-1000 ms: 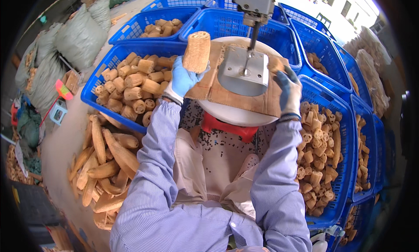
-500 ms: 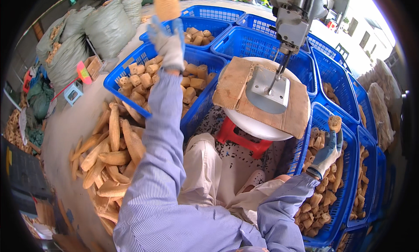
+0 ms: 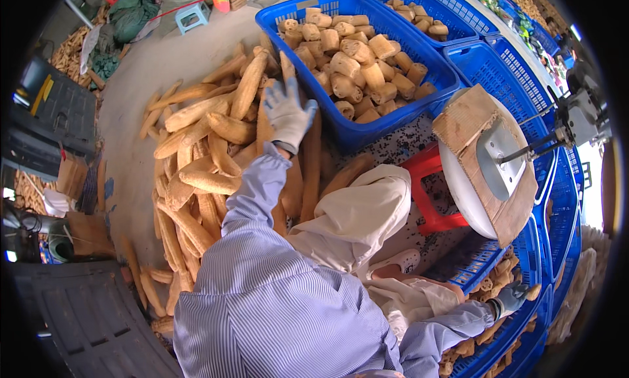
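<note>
On the floor just left of the big blue crate [image 3: 367,126], you had your left hand [image 3: 286,113] spread wide open, gloved fingers splayed, hovering over or resting flat on the pile of long dried loofah gourds [image 3: 209,175], not gripping anything as far as I could see. Your right hand [image 3: 513,296] was way off on the far side of that crate, down in another blue crate [image 3: 488,339] of cut chunks. Whether it was closed on a piece there or not, I honestly couldn't tell, too small and near the rim.

Those long gourds looked light, dry and stiff, kind of rough and fibrous, so not slippery at all, but I'd guess brittle at the thin ends. Grabbing one around the thick middle seemed the safest bet.

The big crate itself was full of cut loofah pieces [image 3: 354,57]. Right of it sat a round white counter [image 3: 468,194] with cardboard [image 3: 472,126] and a cutting machine's metal plate [image 3: 501,158], with a red stool [image 3: 429,194] beneath. Bare concrete floor, sacks and clutter beyond the pile.
</note>
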`<state>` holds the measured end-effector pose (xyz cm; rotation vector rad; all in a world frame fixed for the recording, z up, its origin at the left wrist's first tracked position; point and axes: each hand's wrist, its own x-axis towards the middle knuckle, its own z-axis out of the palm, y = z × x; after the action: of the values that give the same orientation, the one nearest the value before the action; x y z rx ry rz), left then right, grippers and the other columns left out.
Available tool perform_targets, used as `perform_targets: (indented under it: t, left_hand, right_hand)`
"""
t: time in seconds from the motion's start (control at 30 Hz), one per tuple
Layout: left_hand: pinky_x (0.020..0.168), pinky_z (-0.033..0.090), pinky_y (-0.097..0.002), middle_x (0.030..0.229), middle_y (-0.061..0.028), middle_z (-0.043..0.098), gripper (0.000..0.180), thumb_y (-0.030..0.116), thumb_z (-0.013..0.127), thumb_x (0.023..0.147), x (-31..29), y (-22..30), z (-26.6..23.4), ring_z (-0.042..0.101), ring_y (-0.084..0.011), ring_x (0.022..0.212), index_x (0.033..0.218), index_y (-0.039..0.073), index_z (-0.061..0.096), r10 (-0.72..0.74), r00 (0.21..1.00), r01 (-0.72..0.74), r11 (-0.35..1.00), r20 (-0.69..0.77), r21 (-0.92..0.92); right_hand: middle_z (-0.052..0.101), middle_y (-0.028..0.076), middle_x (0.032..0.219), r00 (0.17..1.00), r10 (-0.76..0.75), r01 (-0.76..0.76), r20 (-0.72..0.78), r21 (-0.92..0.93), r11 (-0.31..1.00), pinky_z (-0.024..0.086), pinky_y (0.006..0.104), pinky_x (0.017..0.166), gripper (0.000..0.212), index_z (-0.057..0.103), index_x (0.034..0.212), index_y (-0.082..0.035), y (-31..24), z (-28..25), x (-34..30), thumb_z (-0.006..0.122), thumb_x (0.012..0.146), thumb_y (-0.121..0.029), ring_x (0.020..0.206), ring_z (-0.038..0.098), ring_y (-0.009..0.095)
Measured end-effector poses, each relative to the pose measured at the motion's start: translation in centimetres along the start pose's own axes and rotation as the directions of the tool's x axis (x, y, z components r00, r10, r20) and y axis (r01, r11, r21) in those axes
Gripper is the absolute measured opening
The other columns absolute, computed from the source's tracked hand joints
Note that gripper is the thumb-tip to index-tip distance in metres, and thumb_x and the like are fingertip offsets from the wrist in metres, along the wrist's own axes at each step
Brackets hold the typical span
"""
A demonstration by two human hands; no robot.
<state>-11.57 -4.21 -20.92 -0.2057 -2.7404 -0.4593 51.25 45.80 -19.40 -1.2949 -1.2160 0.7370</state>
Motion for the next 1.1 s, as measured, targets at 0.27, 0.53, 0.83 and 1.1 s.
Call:
perform_targets:
  t: [0.27, 0.53, 0.83, 1.1]
  left_hand:
    - [0.117, 0.031, -0.0491, 0.155, -0.0223, 0.038, 0.081, 0.043, 0.064, 0.089, 5.2, -15.2, 4.3, 0.032, -0.0393, 0.146, 0.155, 0.009, 0.032, -0.123, 0.990, 0.128, 0.989, -0.063, 0.075]
    - [0.116, 0.013, -0.0695, 0.155, -0.0267, 0.038, 0.090, 0.029, 0.059, 0.094, 10.0, -15.9, 7.2, 0.031, -0.0479, 0.145, 0.162, 0.009, 0.004, -0.455, 0.773, 0.197, 0.834, 0.442, 0.515]
    - [0.081, 0.051, -0.0483, 0.106, -0.0174, 0.069, 0.050, 0.034, 0.072, 0.086, 8.9, -16.7, 2.4, 0.069, -0.0323, 0.096, 0.121, 0.002, 0.053, -0.379, 0.882, 0.468, 0.774, 0.279, -0.426]
    - [0.086, 0.061, -0.0434, 0.132, -0.0103, 0.061, 0.043, 0.024, 0.050, 0.103, 2.3, -8.7, -4.5, 0.065, -0.0238, 0.114, 0.140, 0.003, 0.049, 0.194, 0.895, 0.445, -0.368, 0.401, -0.816]
  right_hand:
    - [0.068, 0.009, 0.127, 0.791, 0.598, -0.313, 0.129, 0.925, 0.215, 0.046, 0.0573, 0.100, 0.039, 0.060, 0.131, -0.007, 3.4, 2.0, 3.3, 0.050, 0.103, -0.031, 0.113, 0.064, 0.026]
    - [0.072, 0.010, 0.119, 0.997, 0.049, -0.015, -0.061, 0.470, 0.883, 0.054, 0.0388, 0.097, 0.034, 0.066, 0.118, 0.002, 4.9, -1.2, 3.2, 0.061, 0.099, -0.026, 0.109, 0.066, 0.021]
    - [0.068, 0.011, 0.127, 0.973, 0.228, -0.143, 0.020, 0.830, 0.538, 0.053, 0.0474, 0.102, 0.032, 0.062, 0.127, -0.001, 2.2, -0.3, 1.4, 0.055, 0.102, -0.020, 0.118, 0.063, 0.025]
    - [0.065, 0.018, 0.129, 0.983, 0.053, 0.083, -0.178, 0.677, 0.732, 0.051, 0.0425, 0.106, 0.035, 0.059, 0.132, 0.004, -10.3, 4.0, -7.6, 0.050, 0.103, -0.013, 0.123, 0.061, 0.031]
